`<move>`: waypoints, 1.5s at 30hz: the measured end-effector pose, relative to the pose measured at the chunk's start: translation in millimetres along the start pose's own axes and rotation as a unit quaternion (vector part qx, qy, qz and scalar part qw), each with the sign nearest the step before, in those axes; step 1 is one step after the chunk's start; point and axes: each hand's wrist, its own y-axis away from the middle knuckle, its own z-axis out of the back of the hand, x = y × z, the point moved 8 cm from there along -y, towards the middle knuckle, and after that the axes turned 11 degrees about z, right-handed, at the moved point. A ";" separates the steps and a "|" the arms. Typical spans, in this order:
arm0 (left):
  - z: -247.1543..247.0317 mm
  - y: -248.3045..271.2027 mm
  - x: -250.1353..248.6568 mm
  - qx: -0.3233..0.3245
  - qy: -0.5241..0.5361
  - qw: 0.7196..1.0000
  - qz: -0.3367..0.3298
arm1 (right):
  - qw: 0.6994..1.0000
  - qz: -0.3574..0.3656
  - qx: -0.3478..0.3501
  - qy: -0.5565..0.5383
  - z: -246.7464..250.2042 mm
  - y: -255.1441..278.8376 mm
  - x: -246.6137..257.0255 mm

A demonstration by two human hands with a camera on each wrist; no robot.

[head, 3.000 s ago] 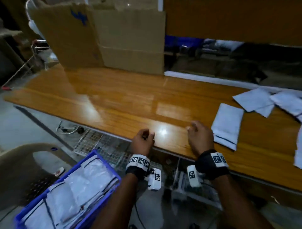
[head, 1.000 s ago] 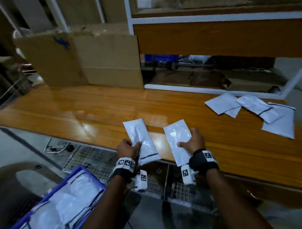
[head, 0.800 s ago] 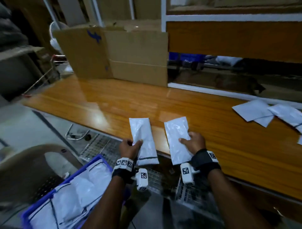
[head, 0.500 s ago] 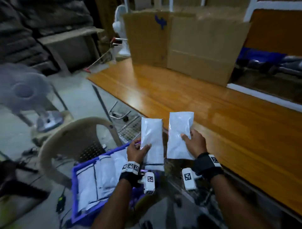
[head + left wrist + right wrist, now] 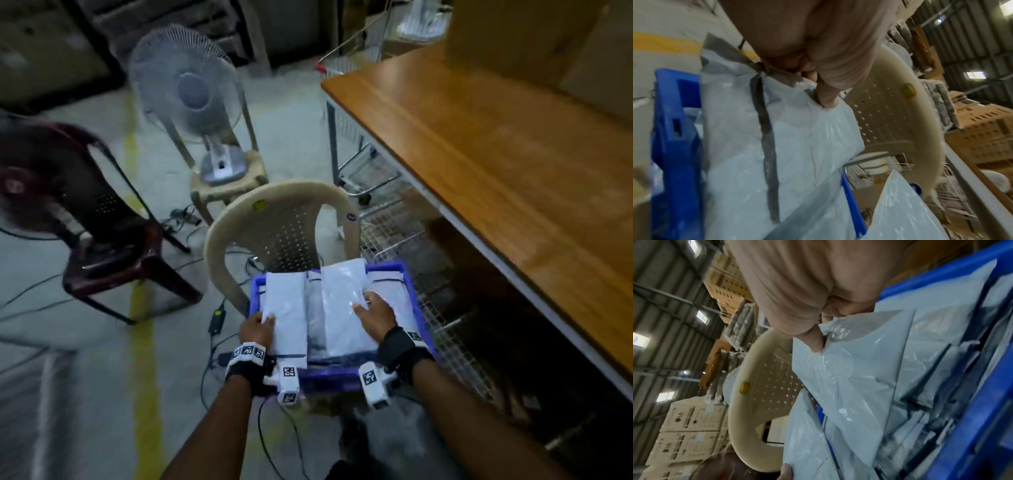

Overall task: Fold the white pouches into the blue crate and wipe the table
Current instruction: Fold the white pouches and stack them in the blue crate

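Note:
The blue crate sits on a beige plastic chair and holds several white pouches. My left hand pinches a folded white pouch over the crate's left side; the left wrist view shows my thumb on that pouch beside the crate wall. My right hand grips a second folded pouch over the crate's middle. In the right wrist view my thumb presses into this pouch, with the crate rim at right.
The wooden table runs along the right, with wire racks under its edge. A dark red chair stands at left. A fan sits on a beige stool behind. Cables lie on the floor.
Both hands lifted the two folded pouches off the table edge and swung left and down over the crate. My view turned from the table to the chair and crate.

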 end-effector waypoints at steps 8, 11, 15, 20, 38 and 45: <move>-10.5 -53.9 45.4 0.001 -0.037 0.998 0.053 | 0.997 -0.073 0.007 -0.010 -78.3 -38.0 -44.4; -20.7 -63.2 48.9 -0.003 -0.031 0.998 0.048 | 0.997 -0.081 0.006 -0.004 -91.4 -50.8 -54.2; -28.0 -68.5 50.6 -0.016 0.012 1.000 0.022 | 0.996 -0.092 -0.001 -0.004 -100.0 -63.6 -61.3; -54.0 -61.4 27.7 0.044 -0.140 0.982 -0.119 | 0.996 -0.088 -0.013 -0.022 -105.8 -66.0 -63.1; -93.0 -47.1 9.5 0.103 -0.168 0.970 -0.141 | 0.993 0.042 -0.018 0.108 -11.8 -70.6 -55.0; -68.2 -17.5 16.0 0.095 -0.025 0.987 -0.125 | 0.974 0.118 0.089 0.173 4.3 -40.7 -29.5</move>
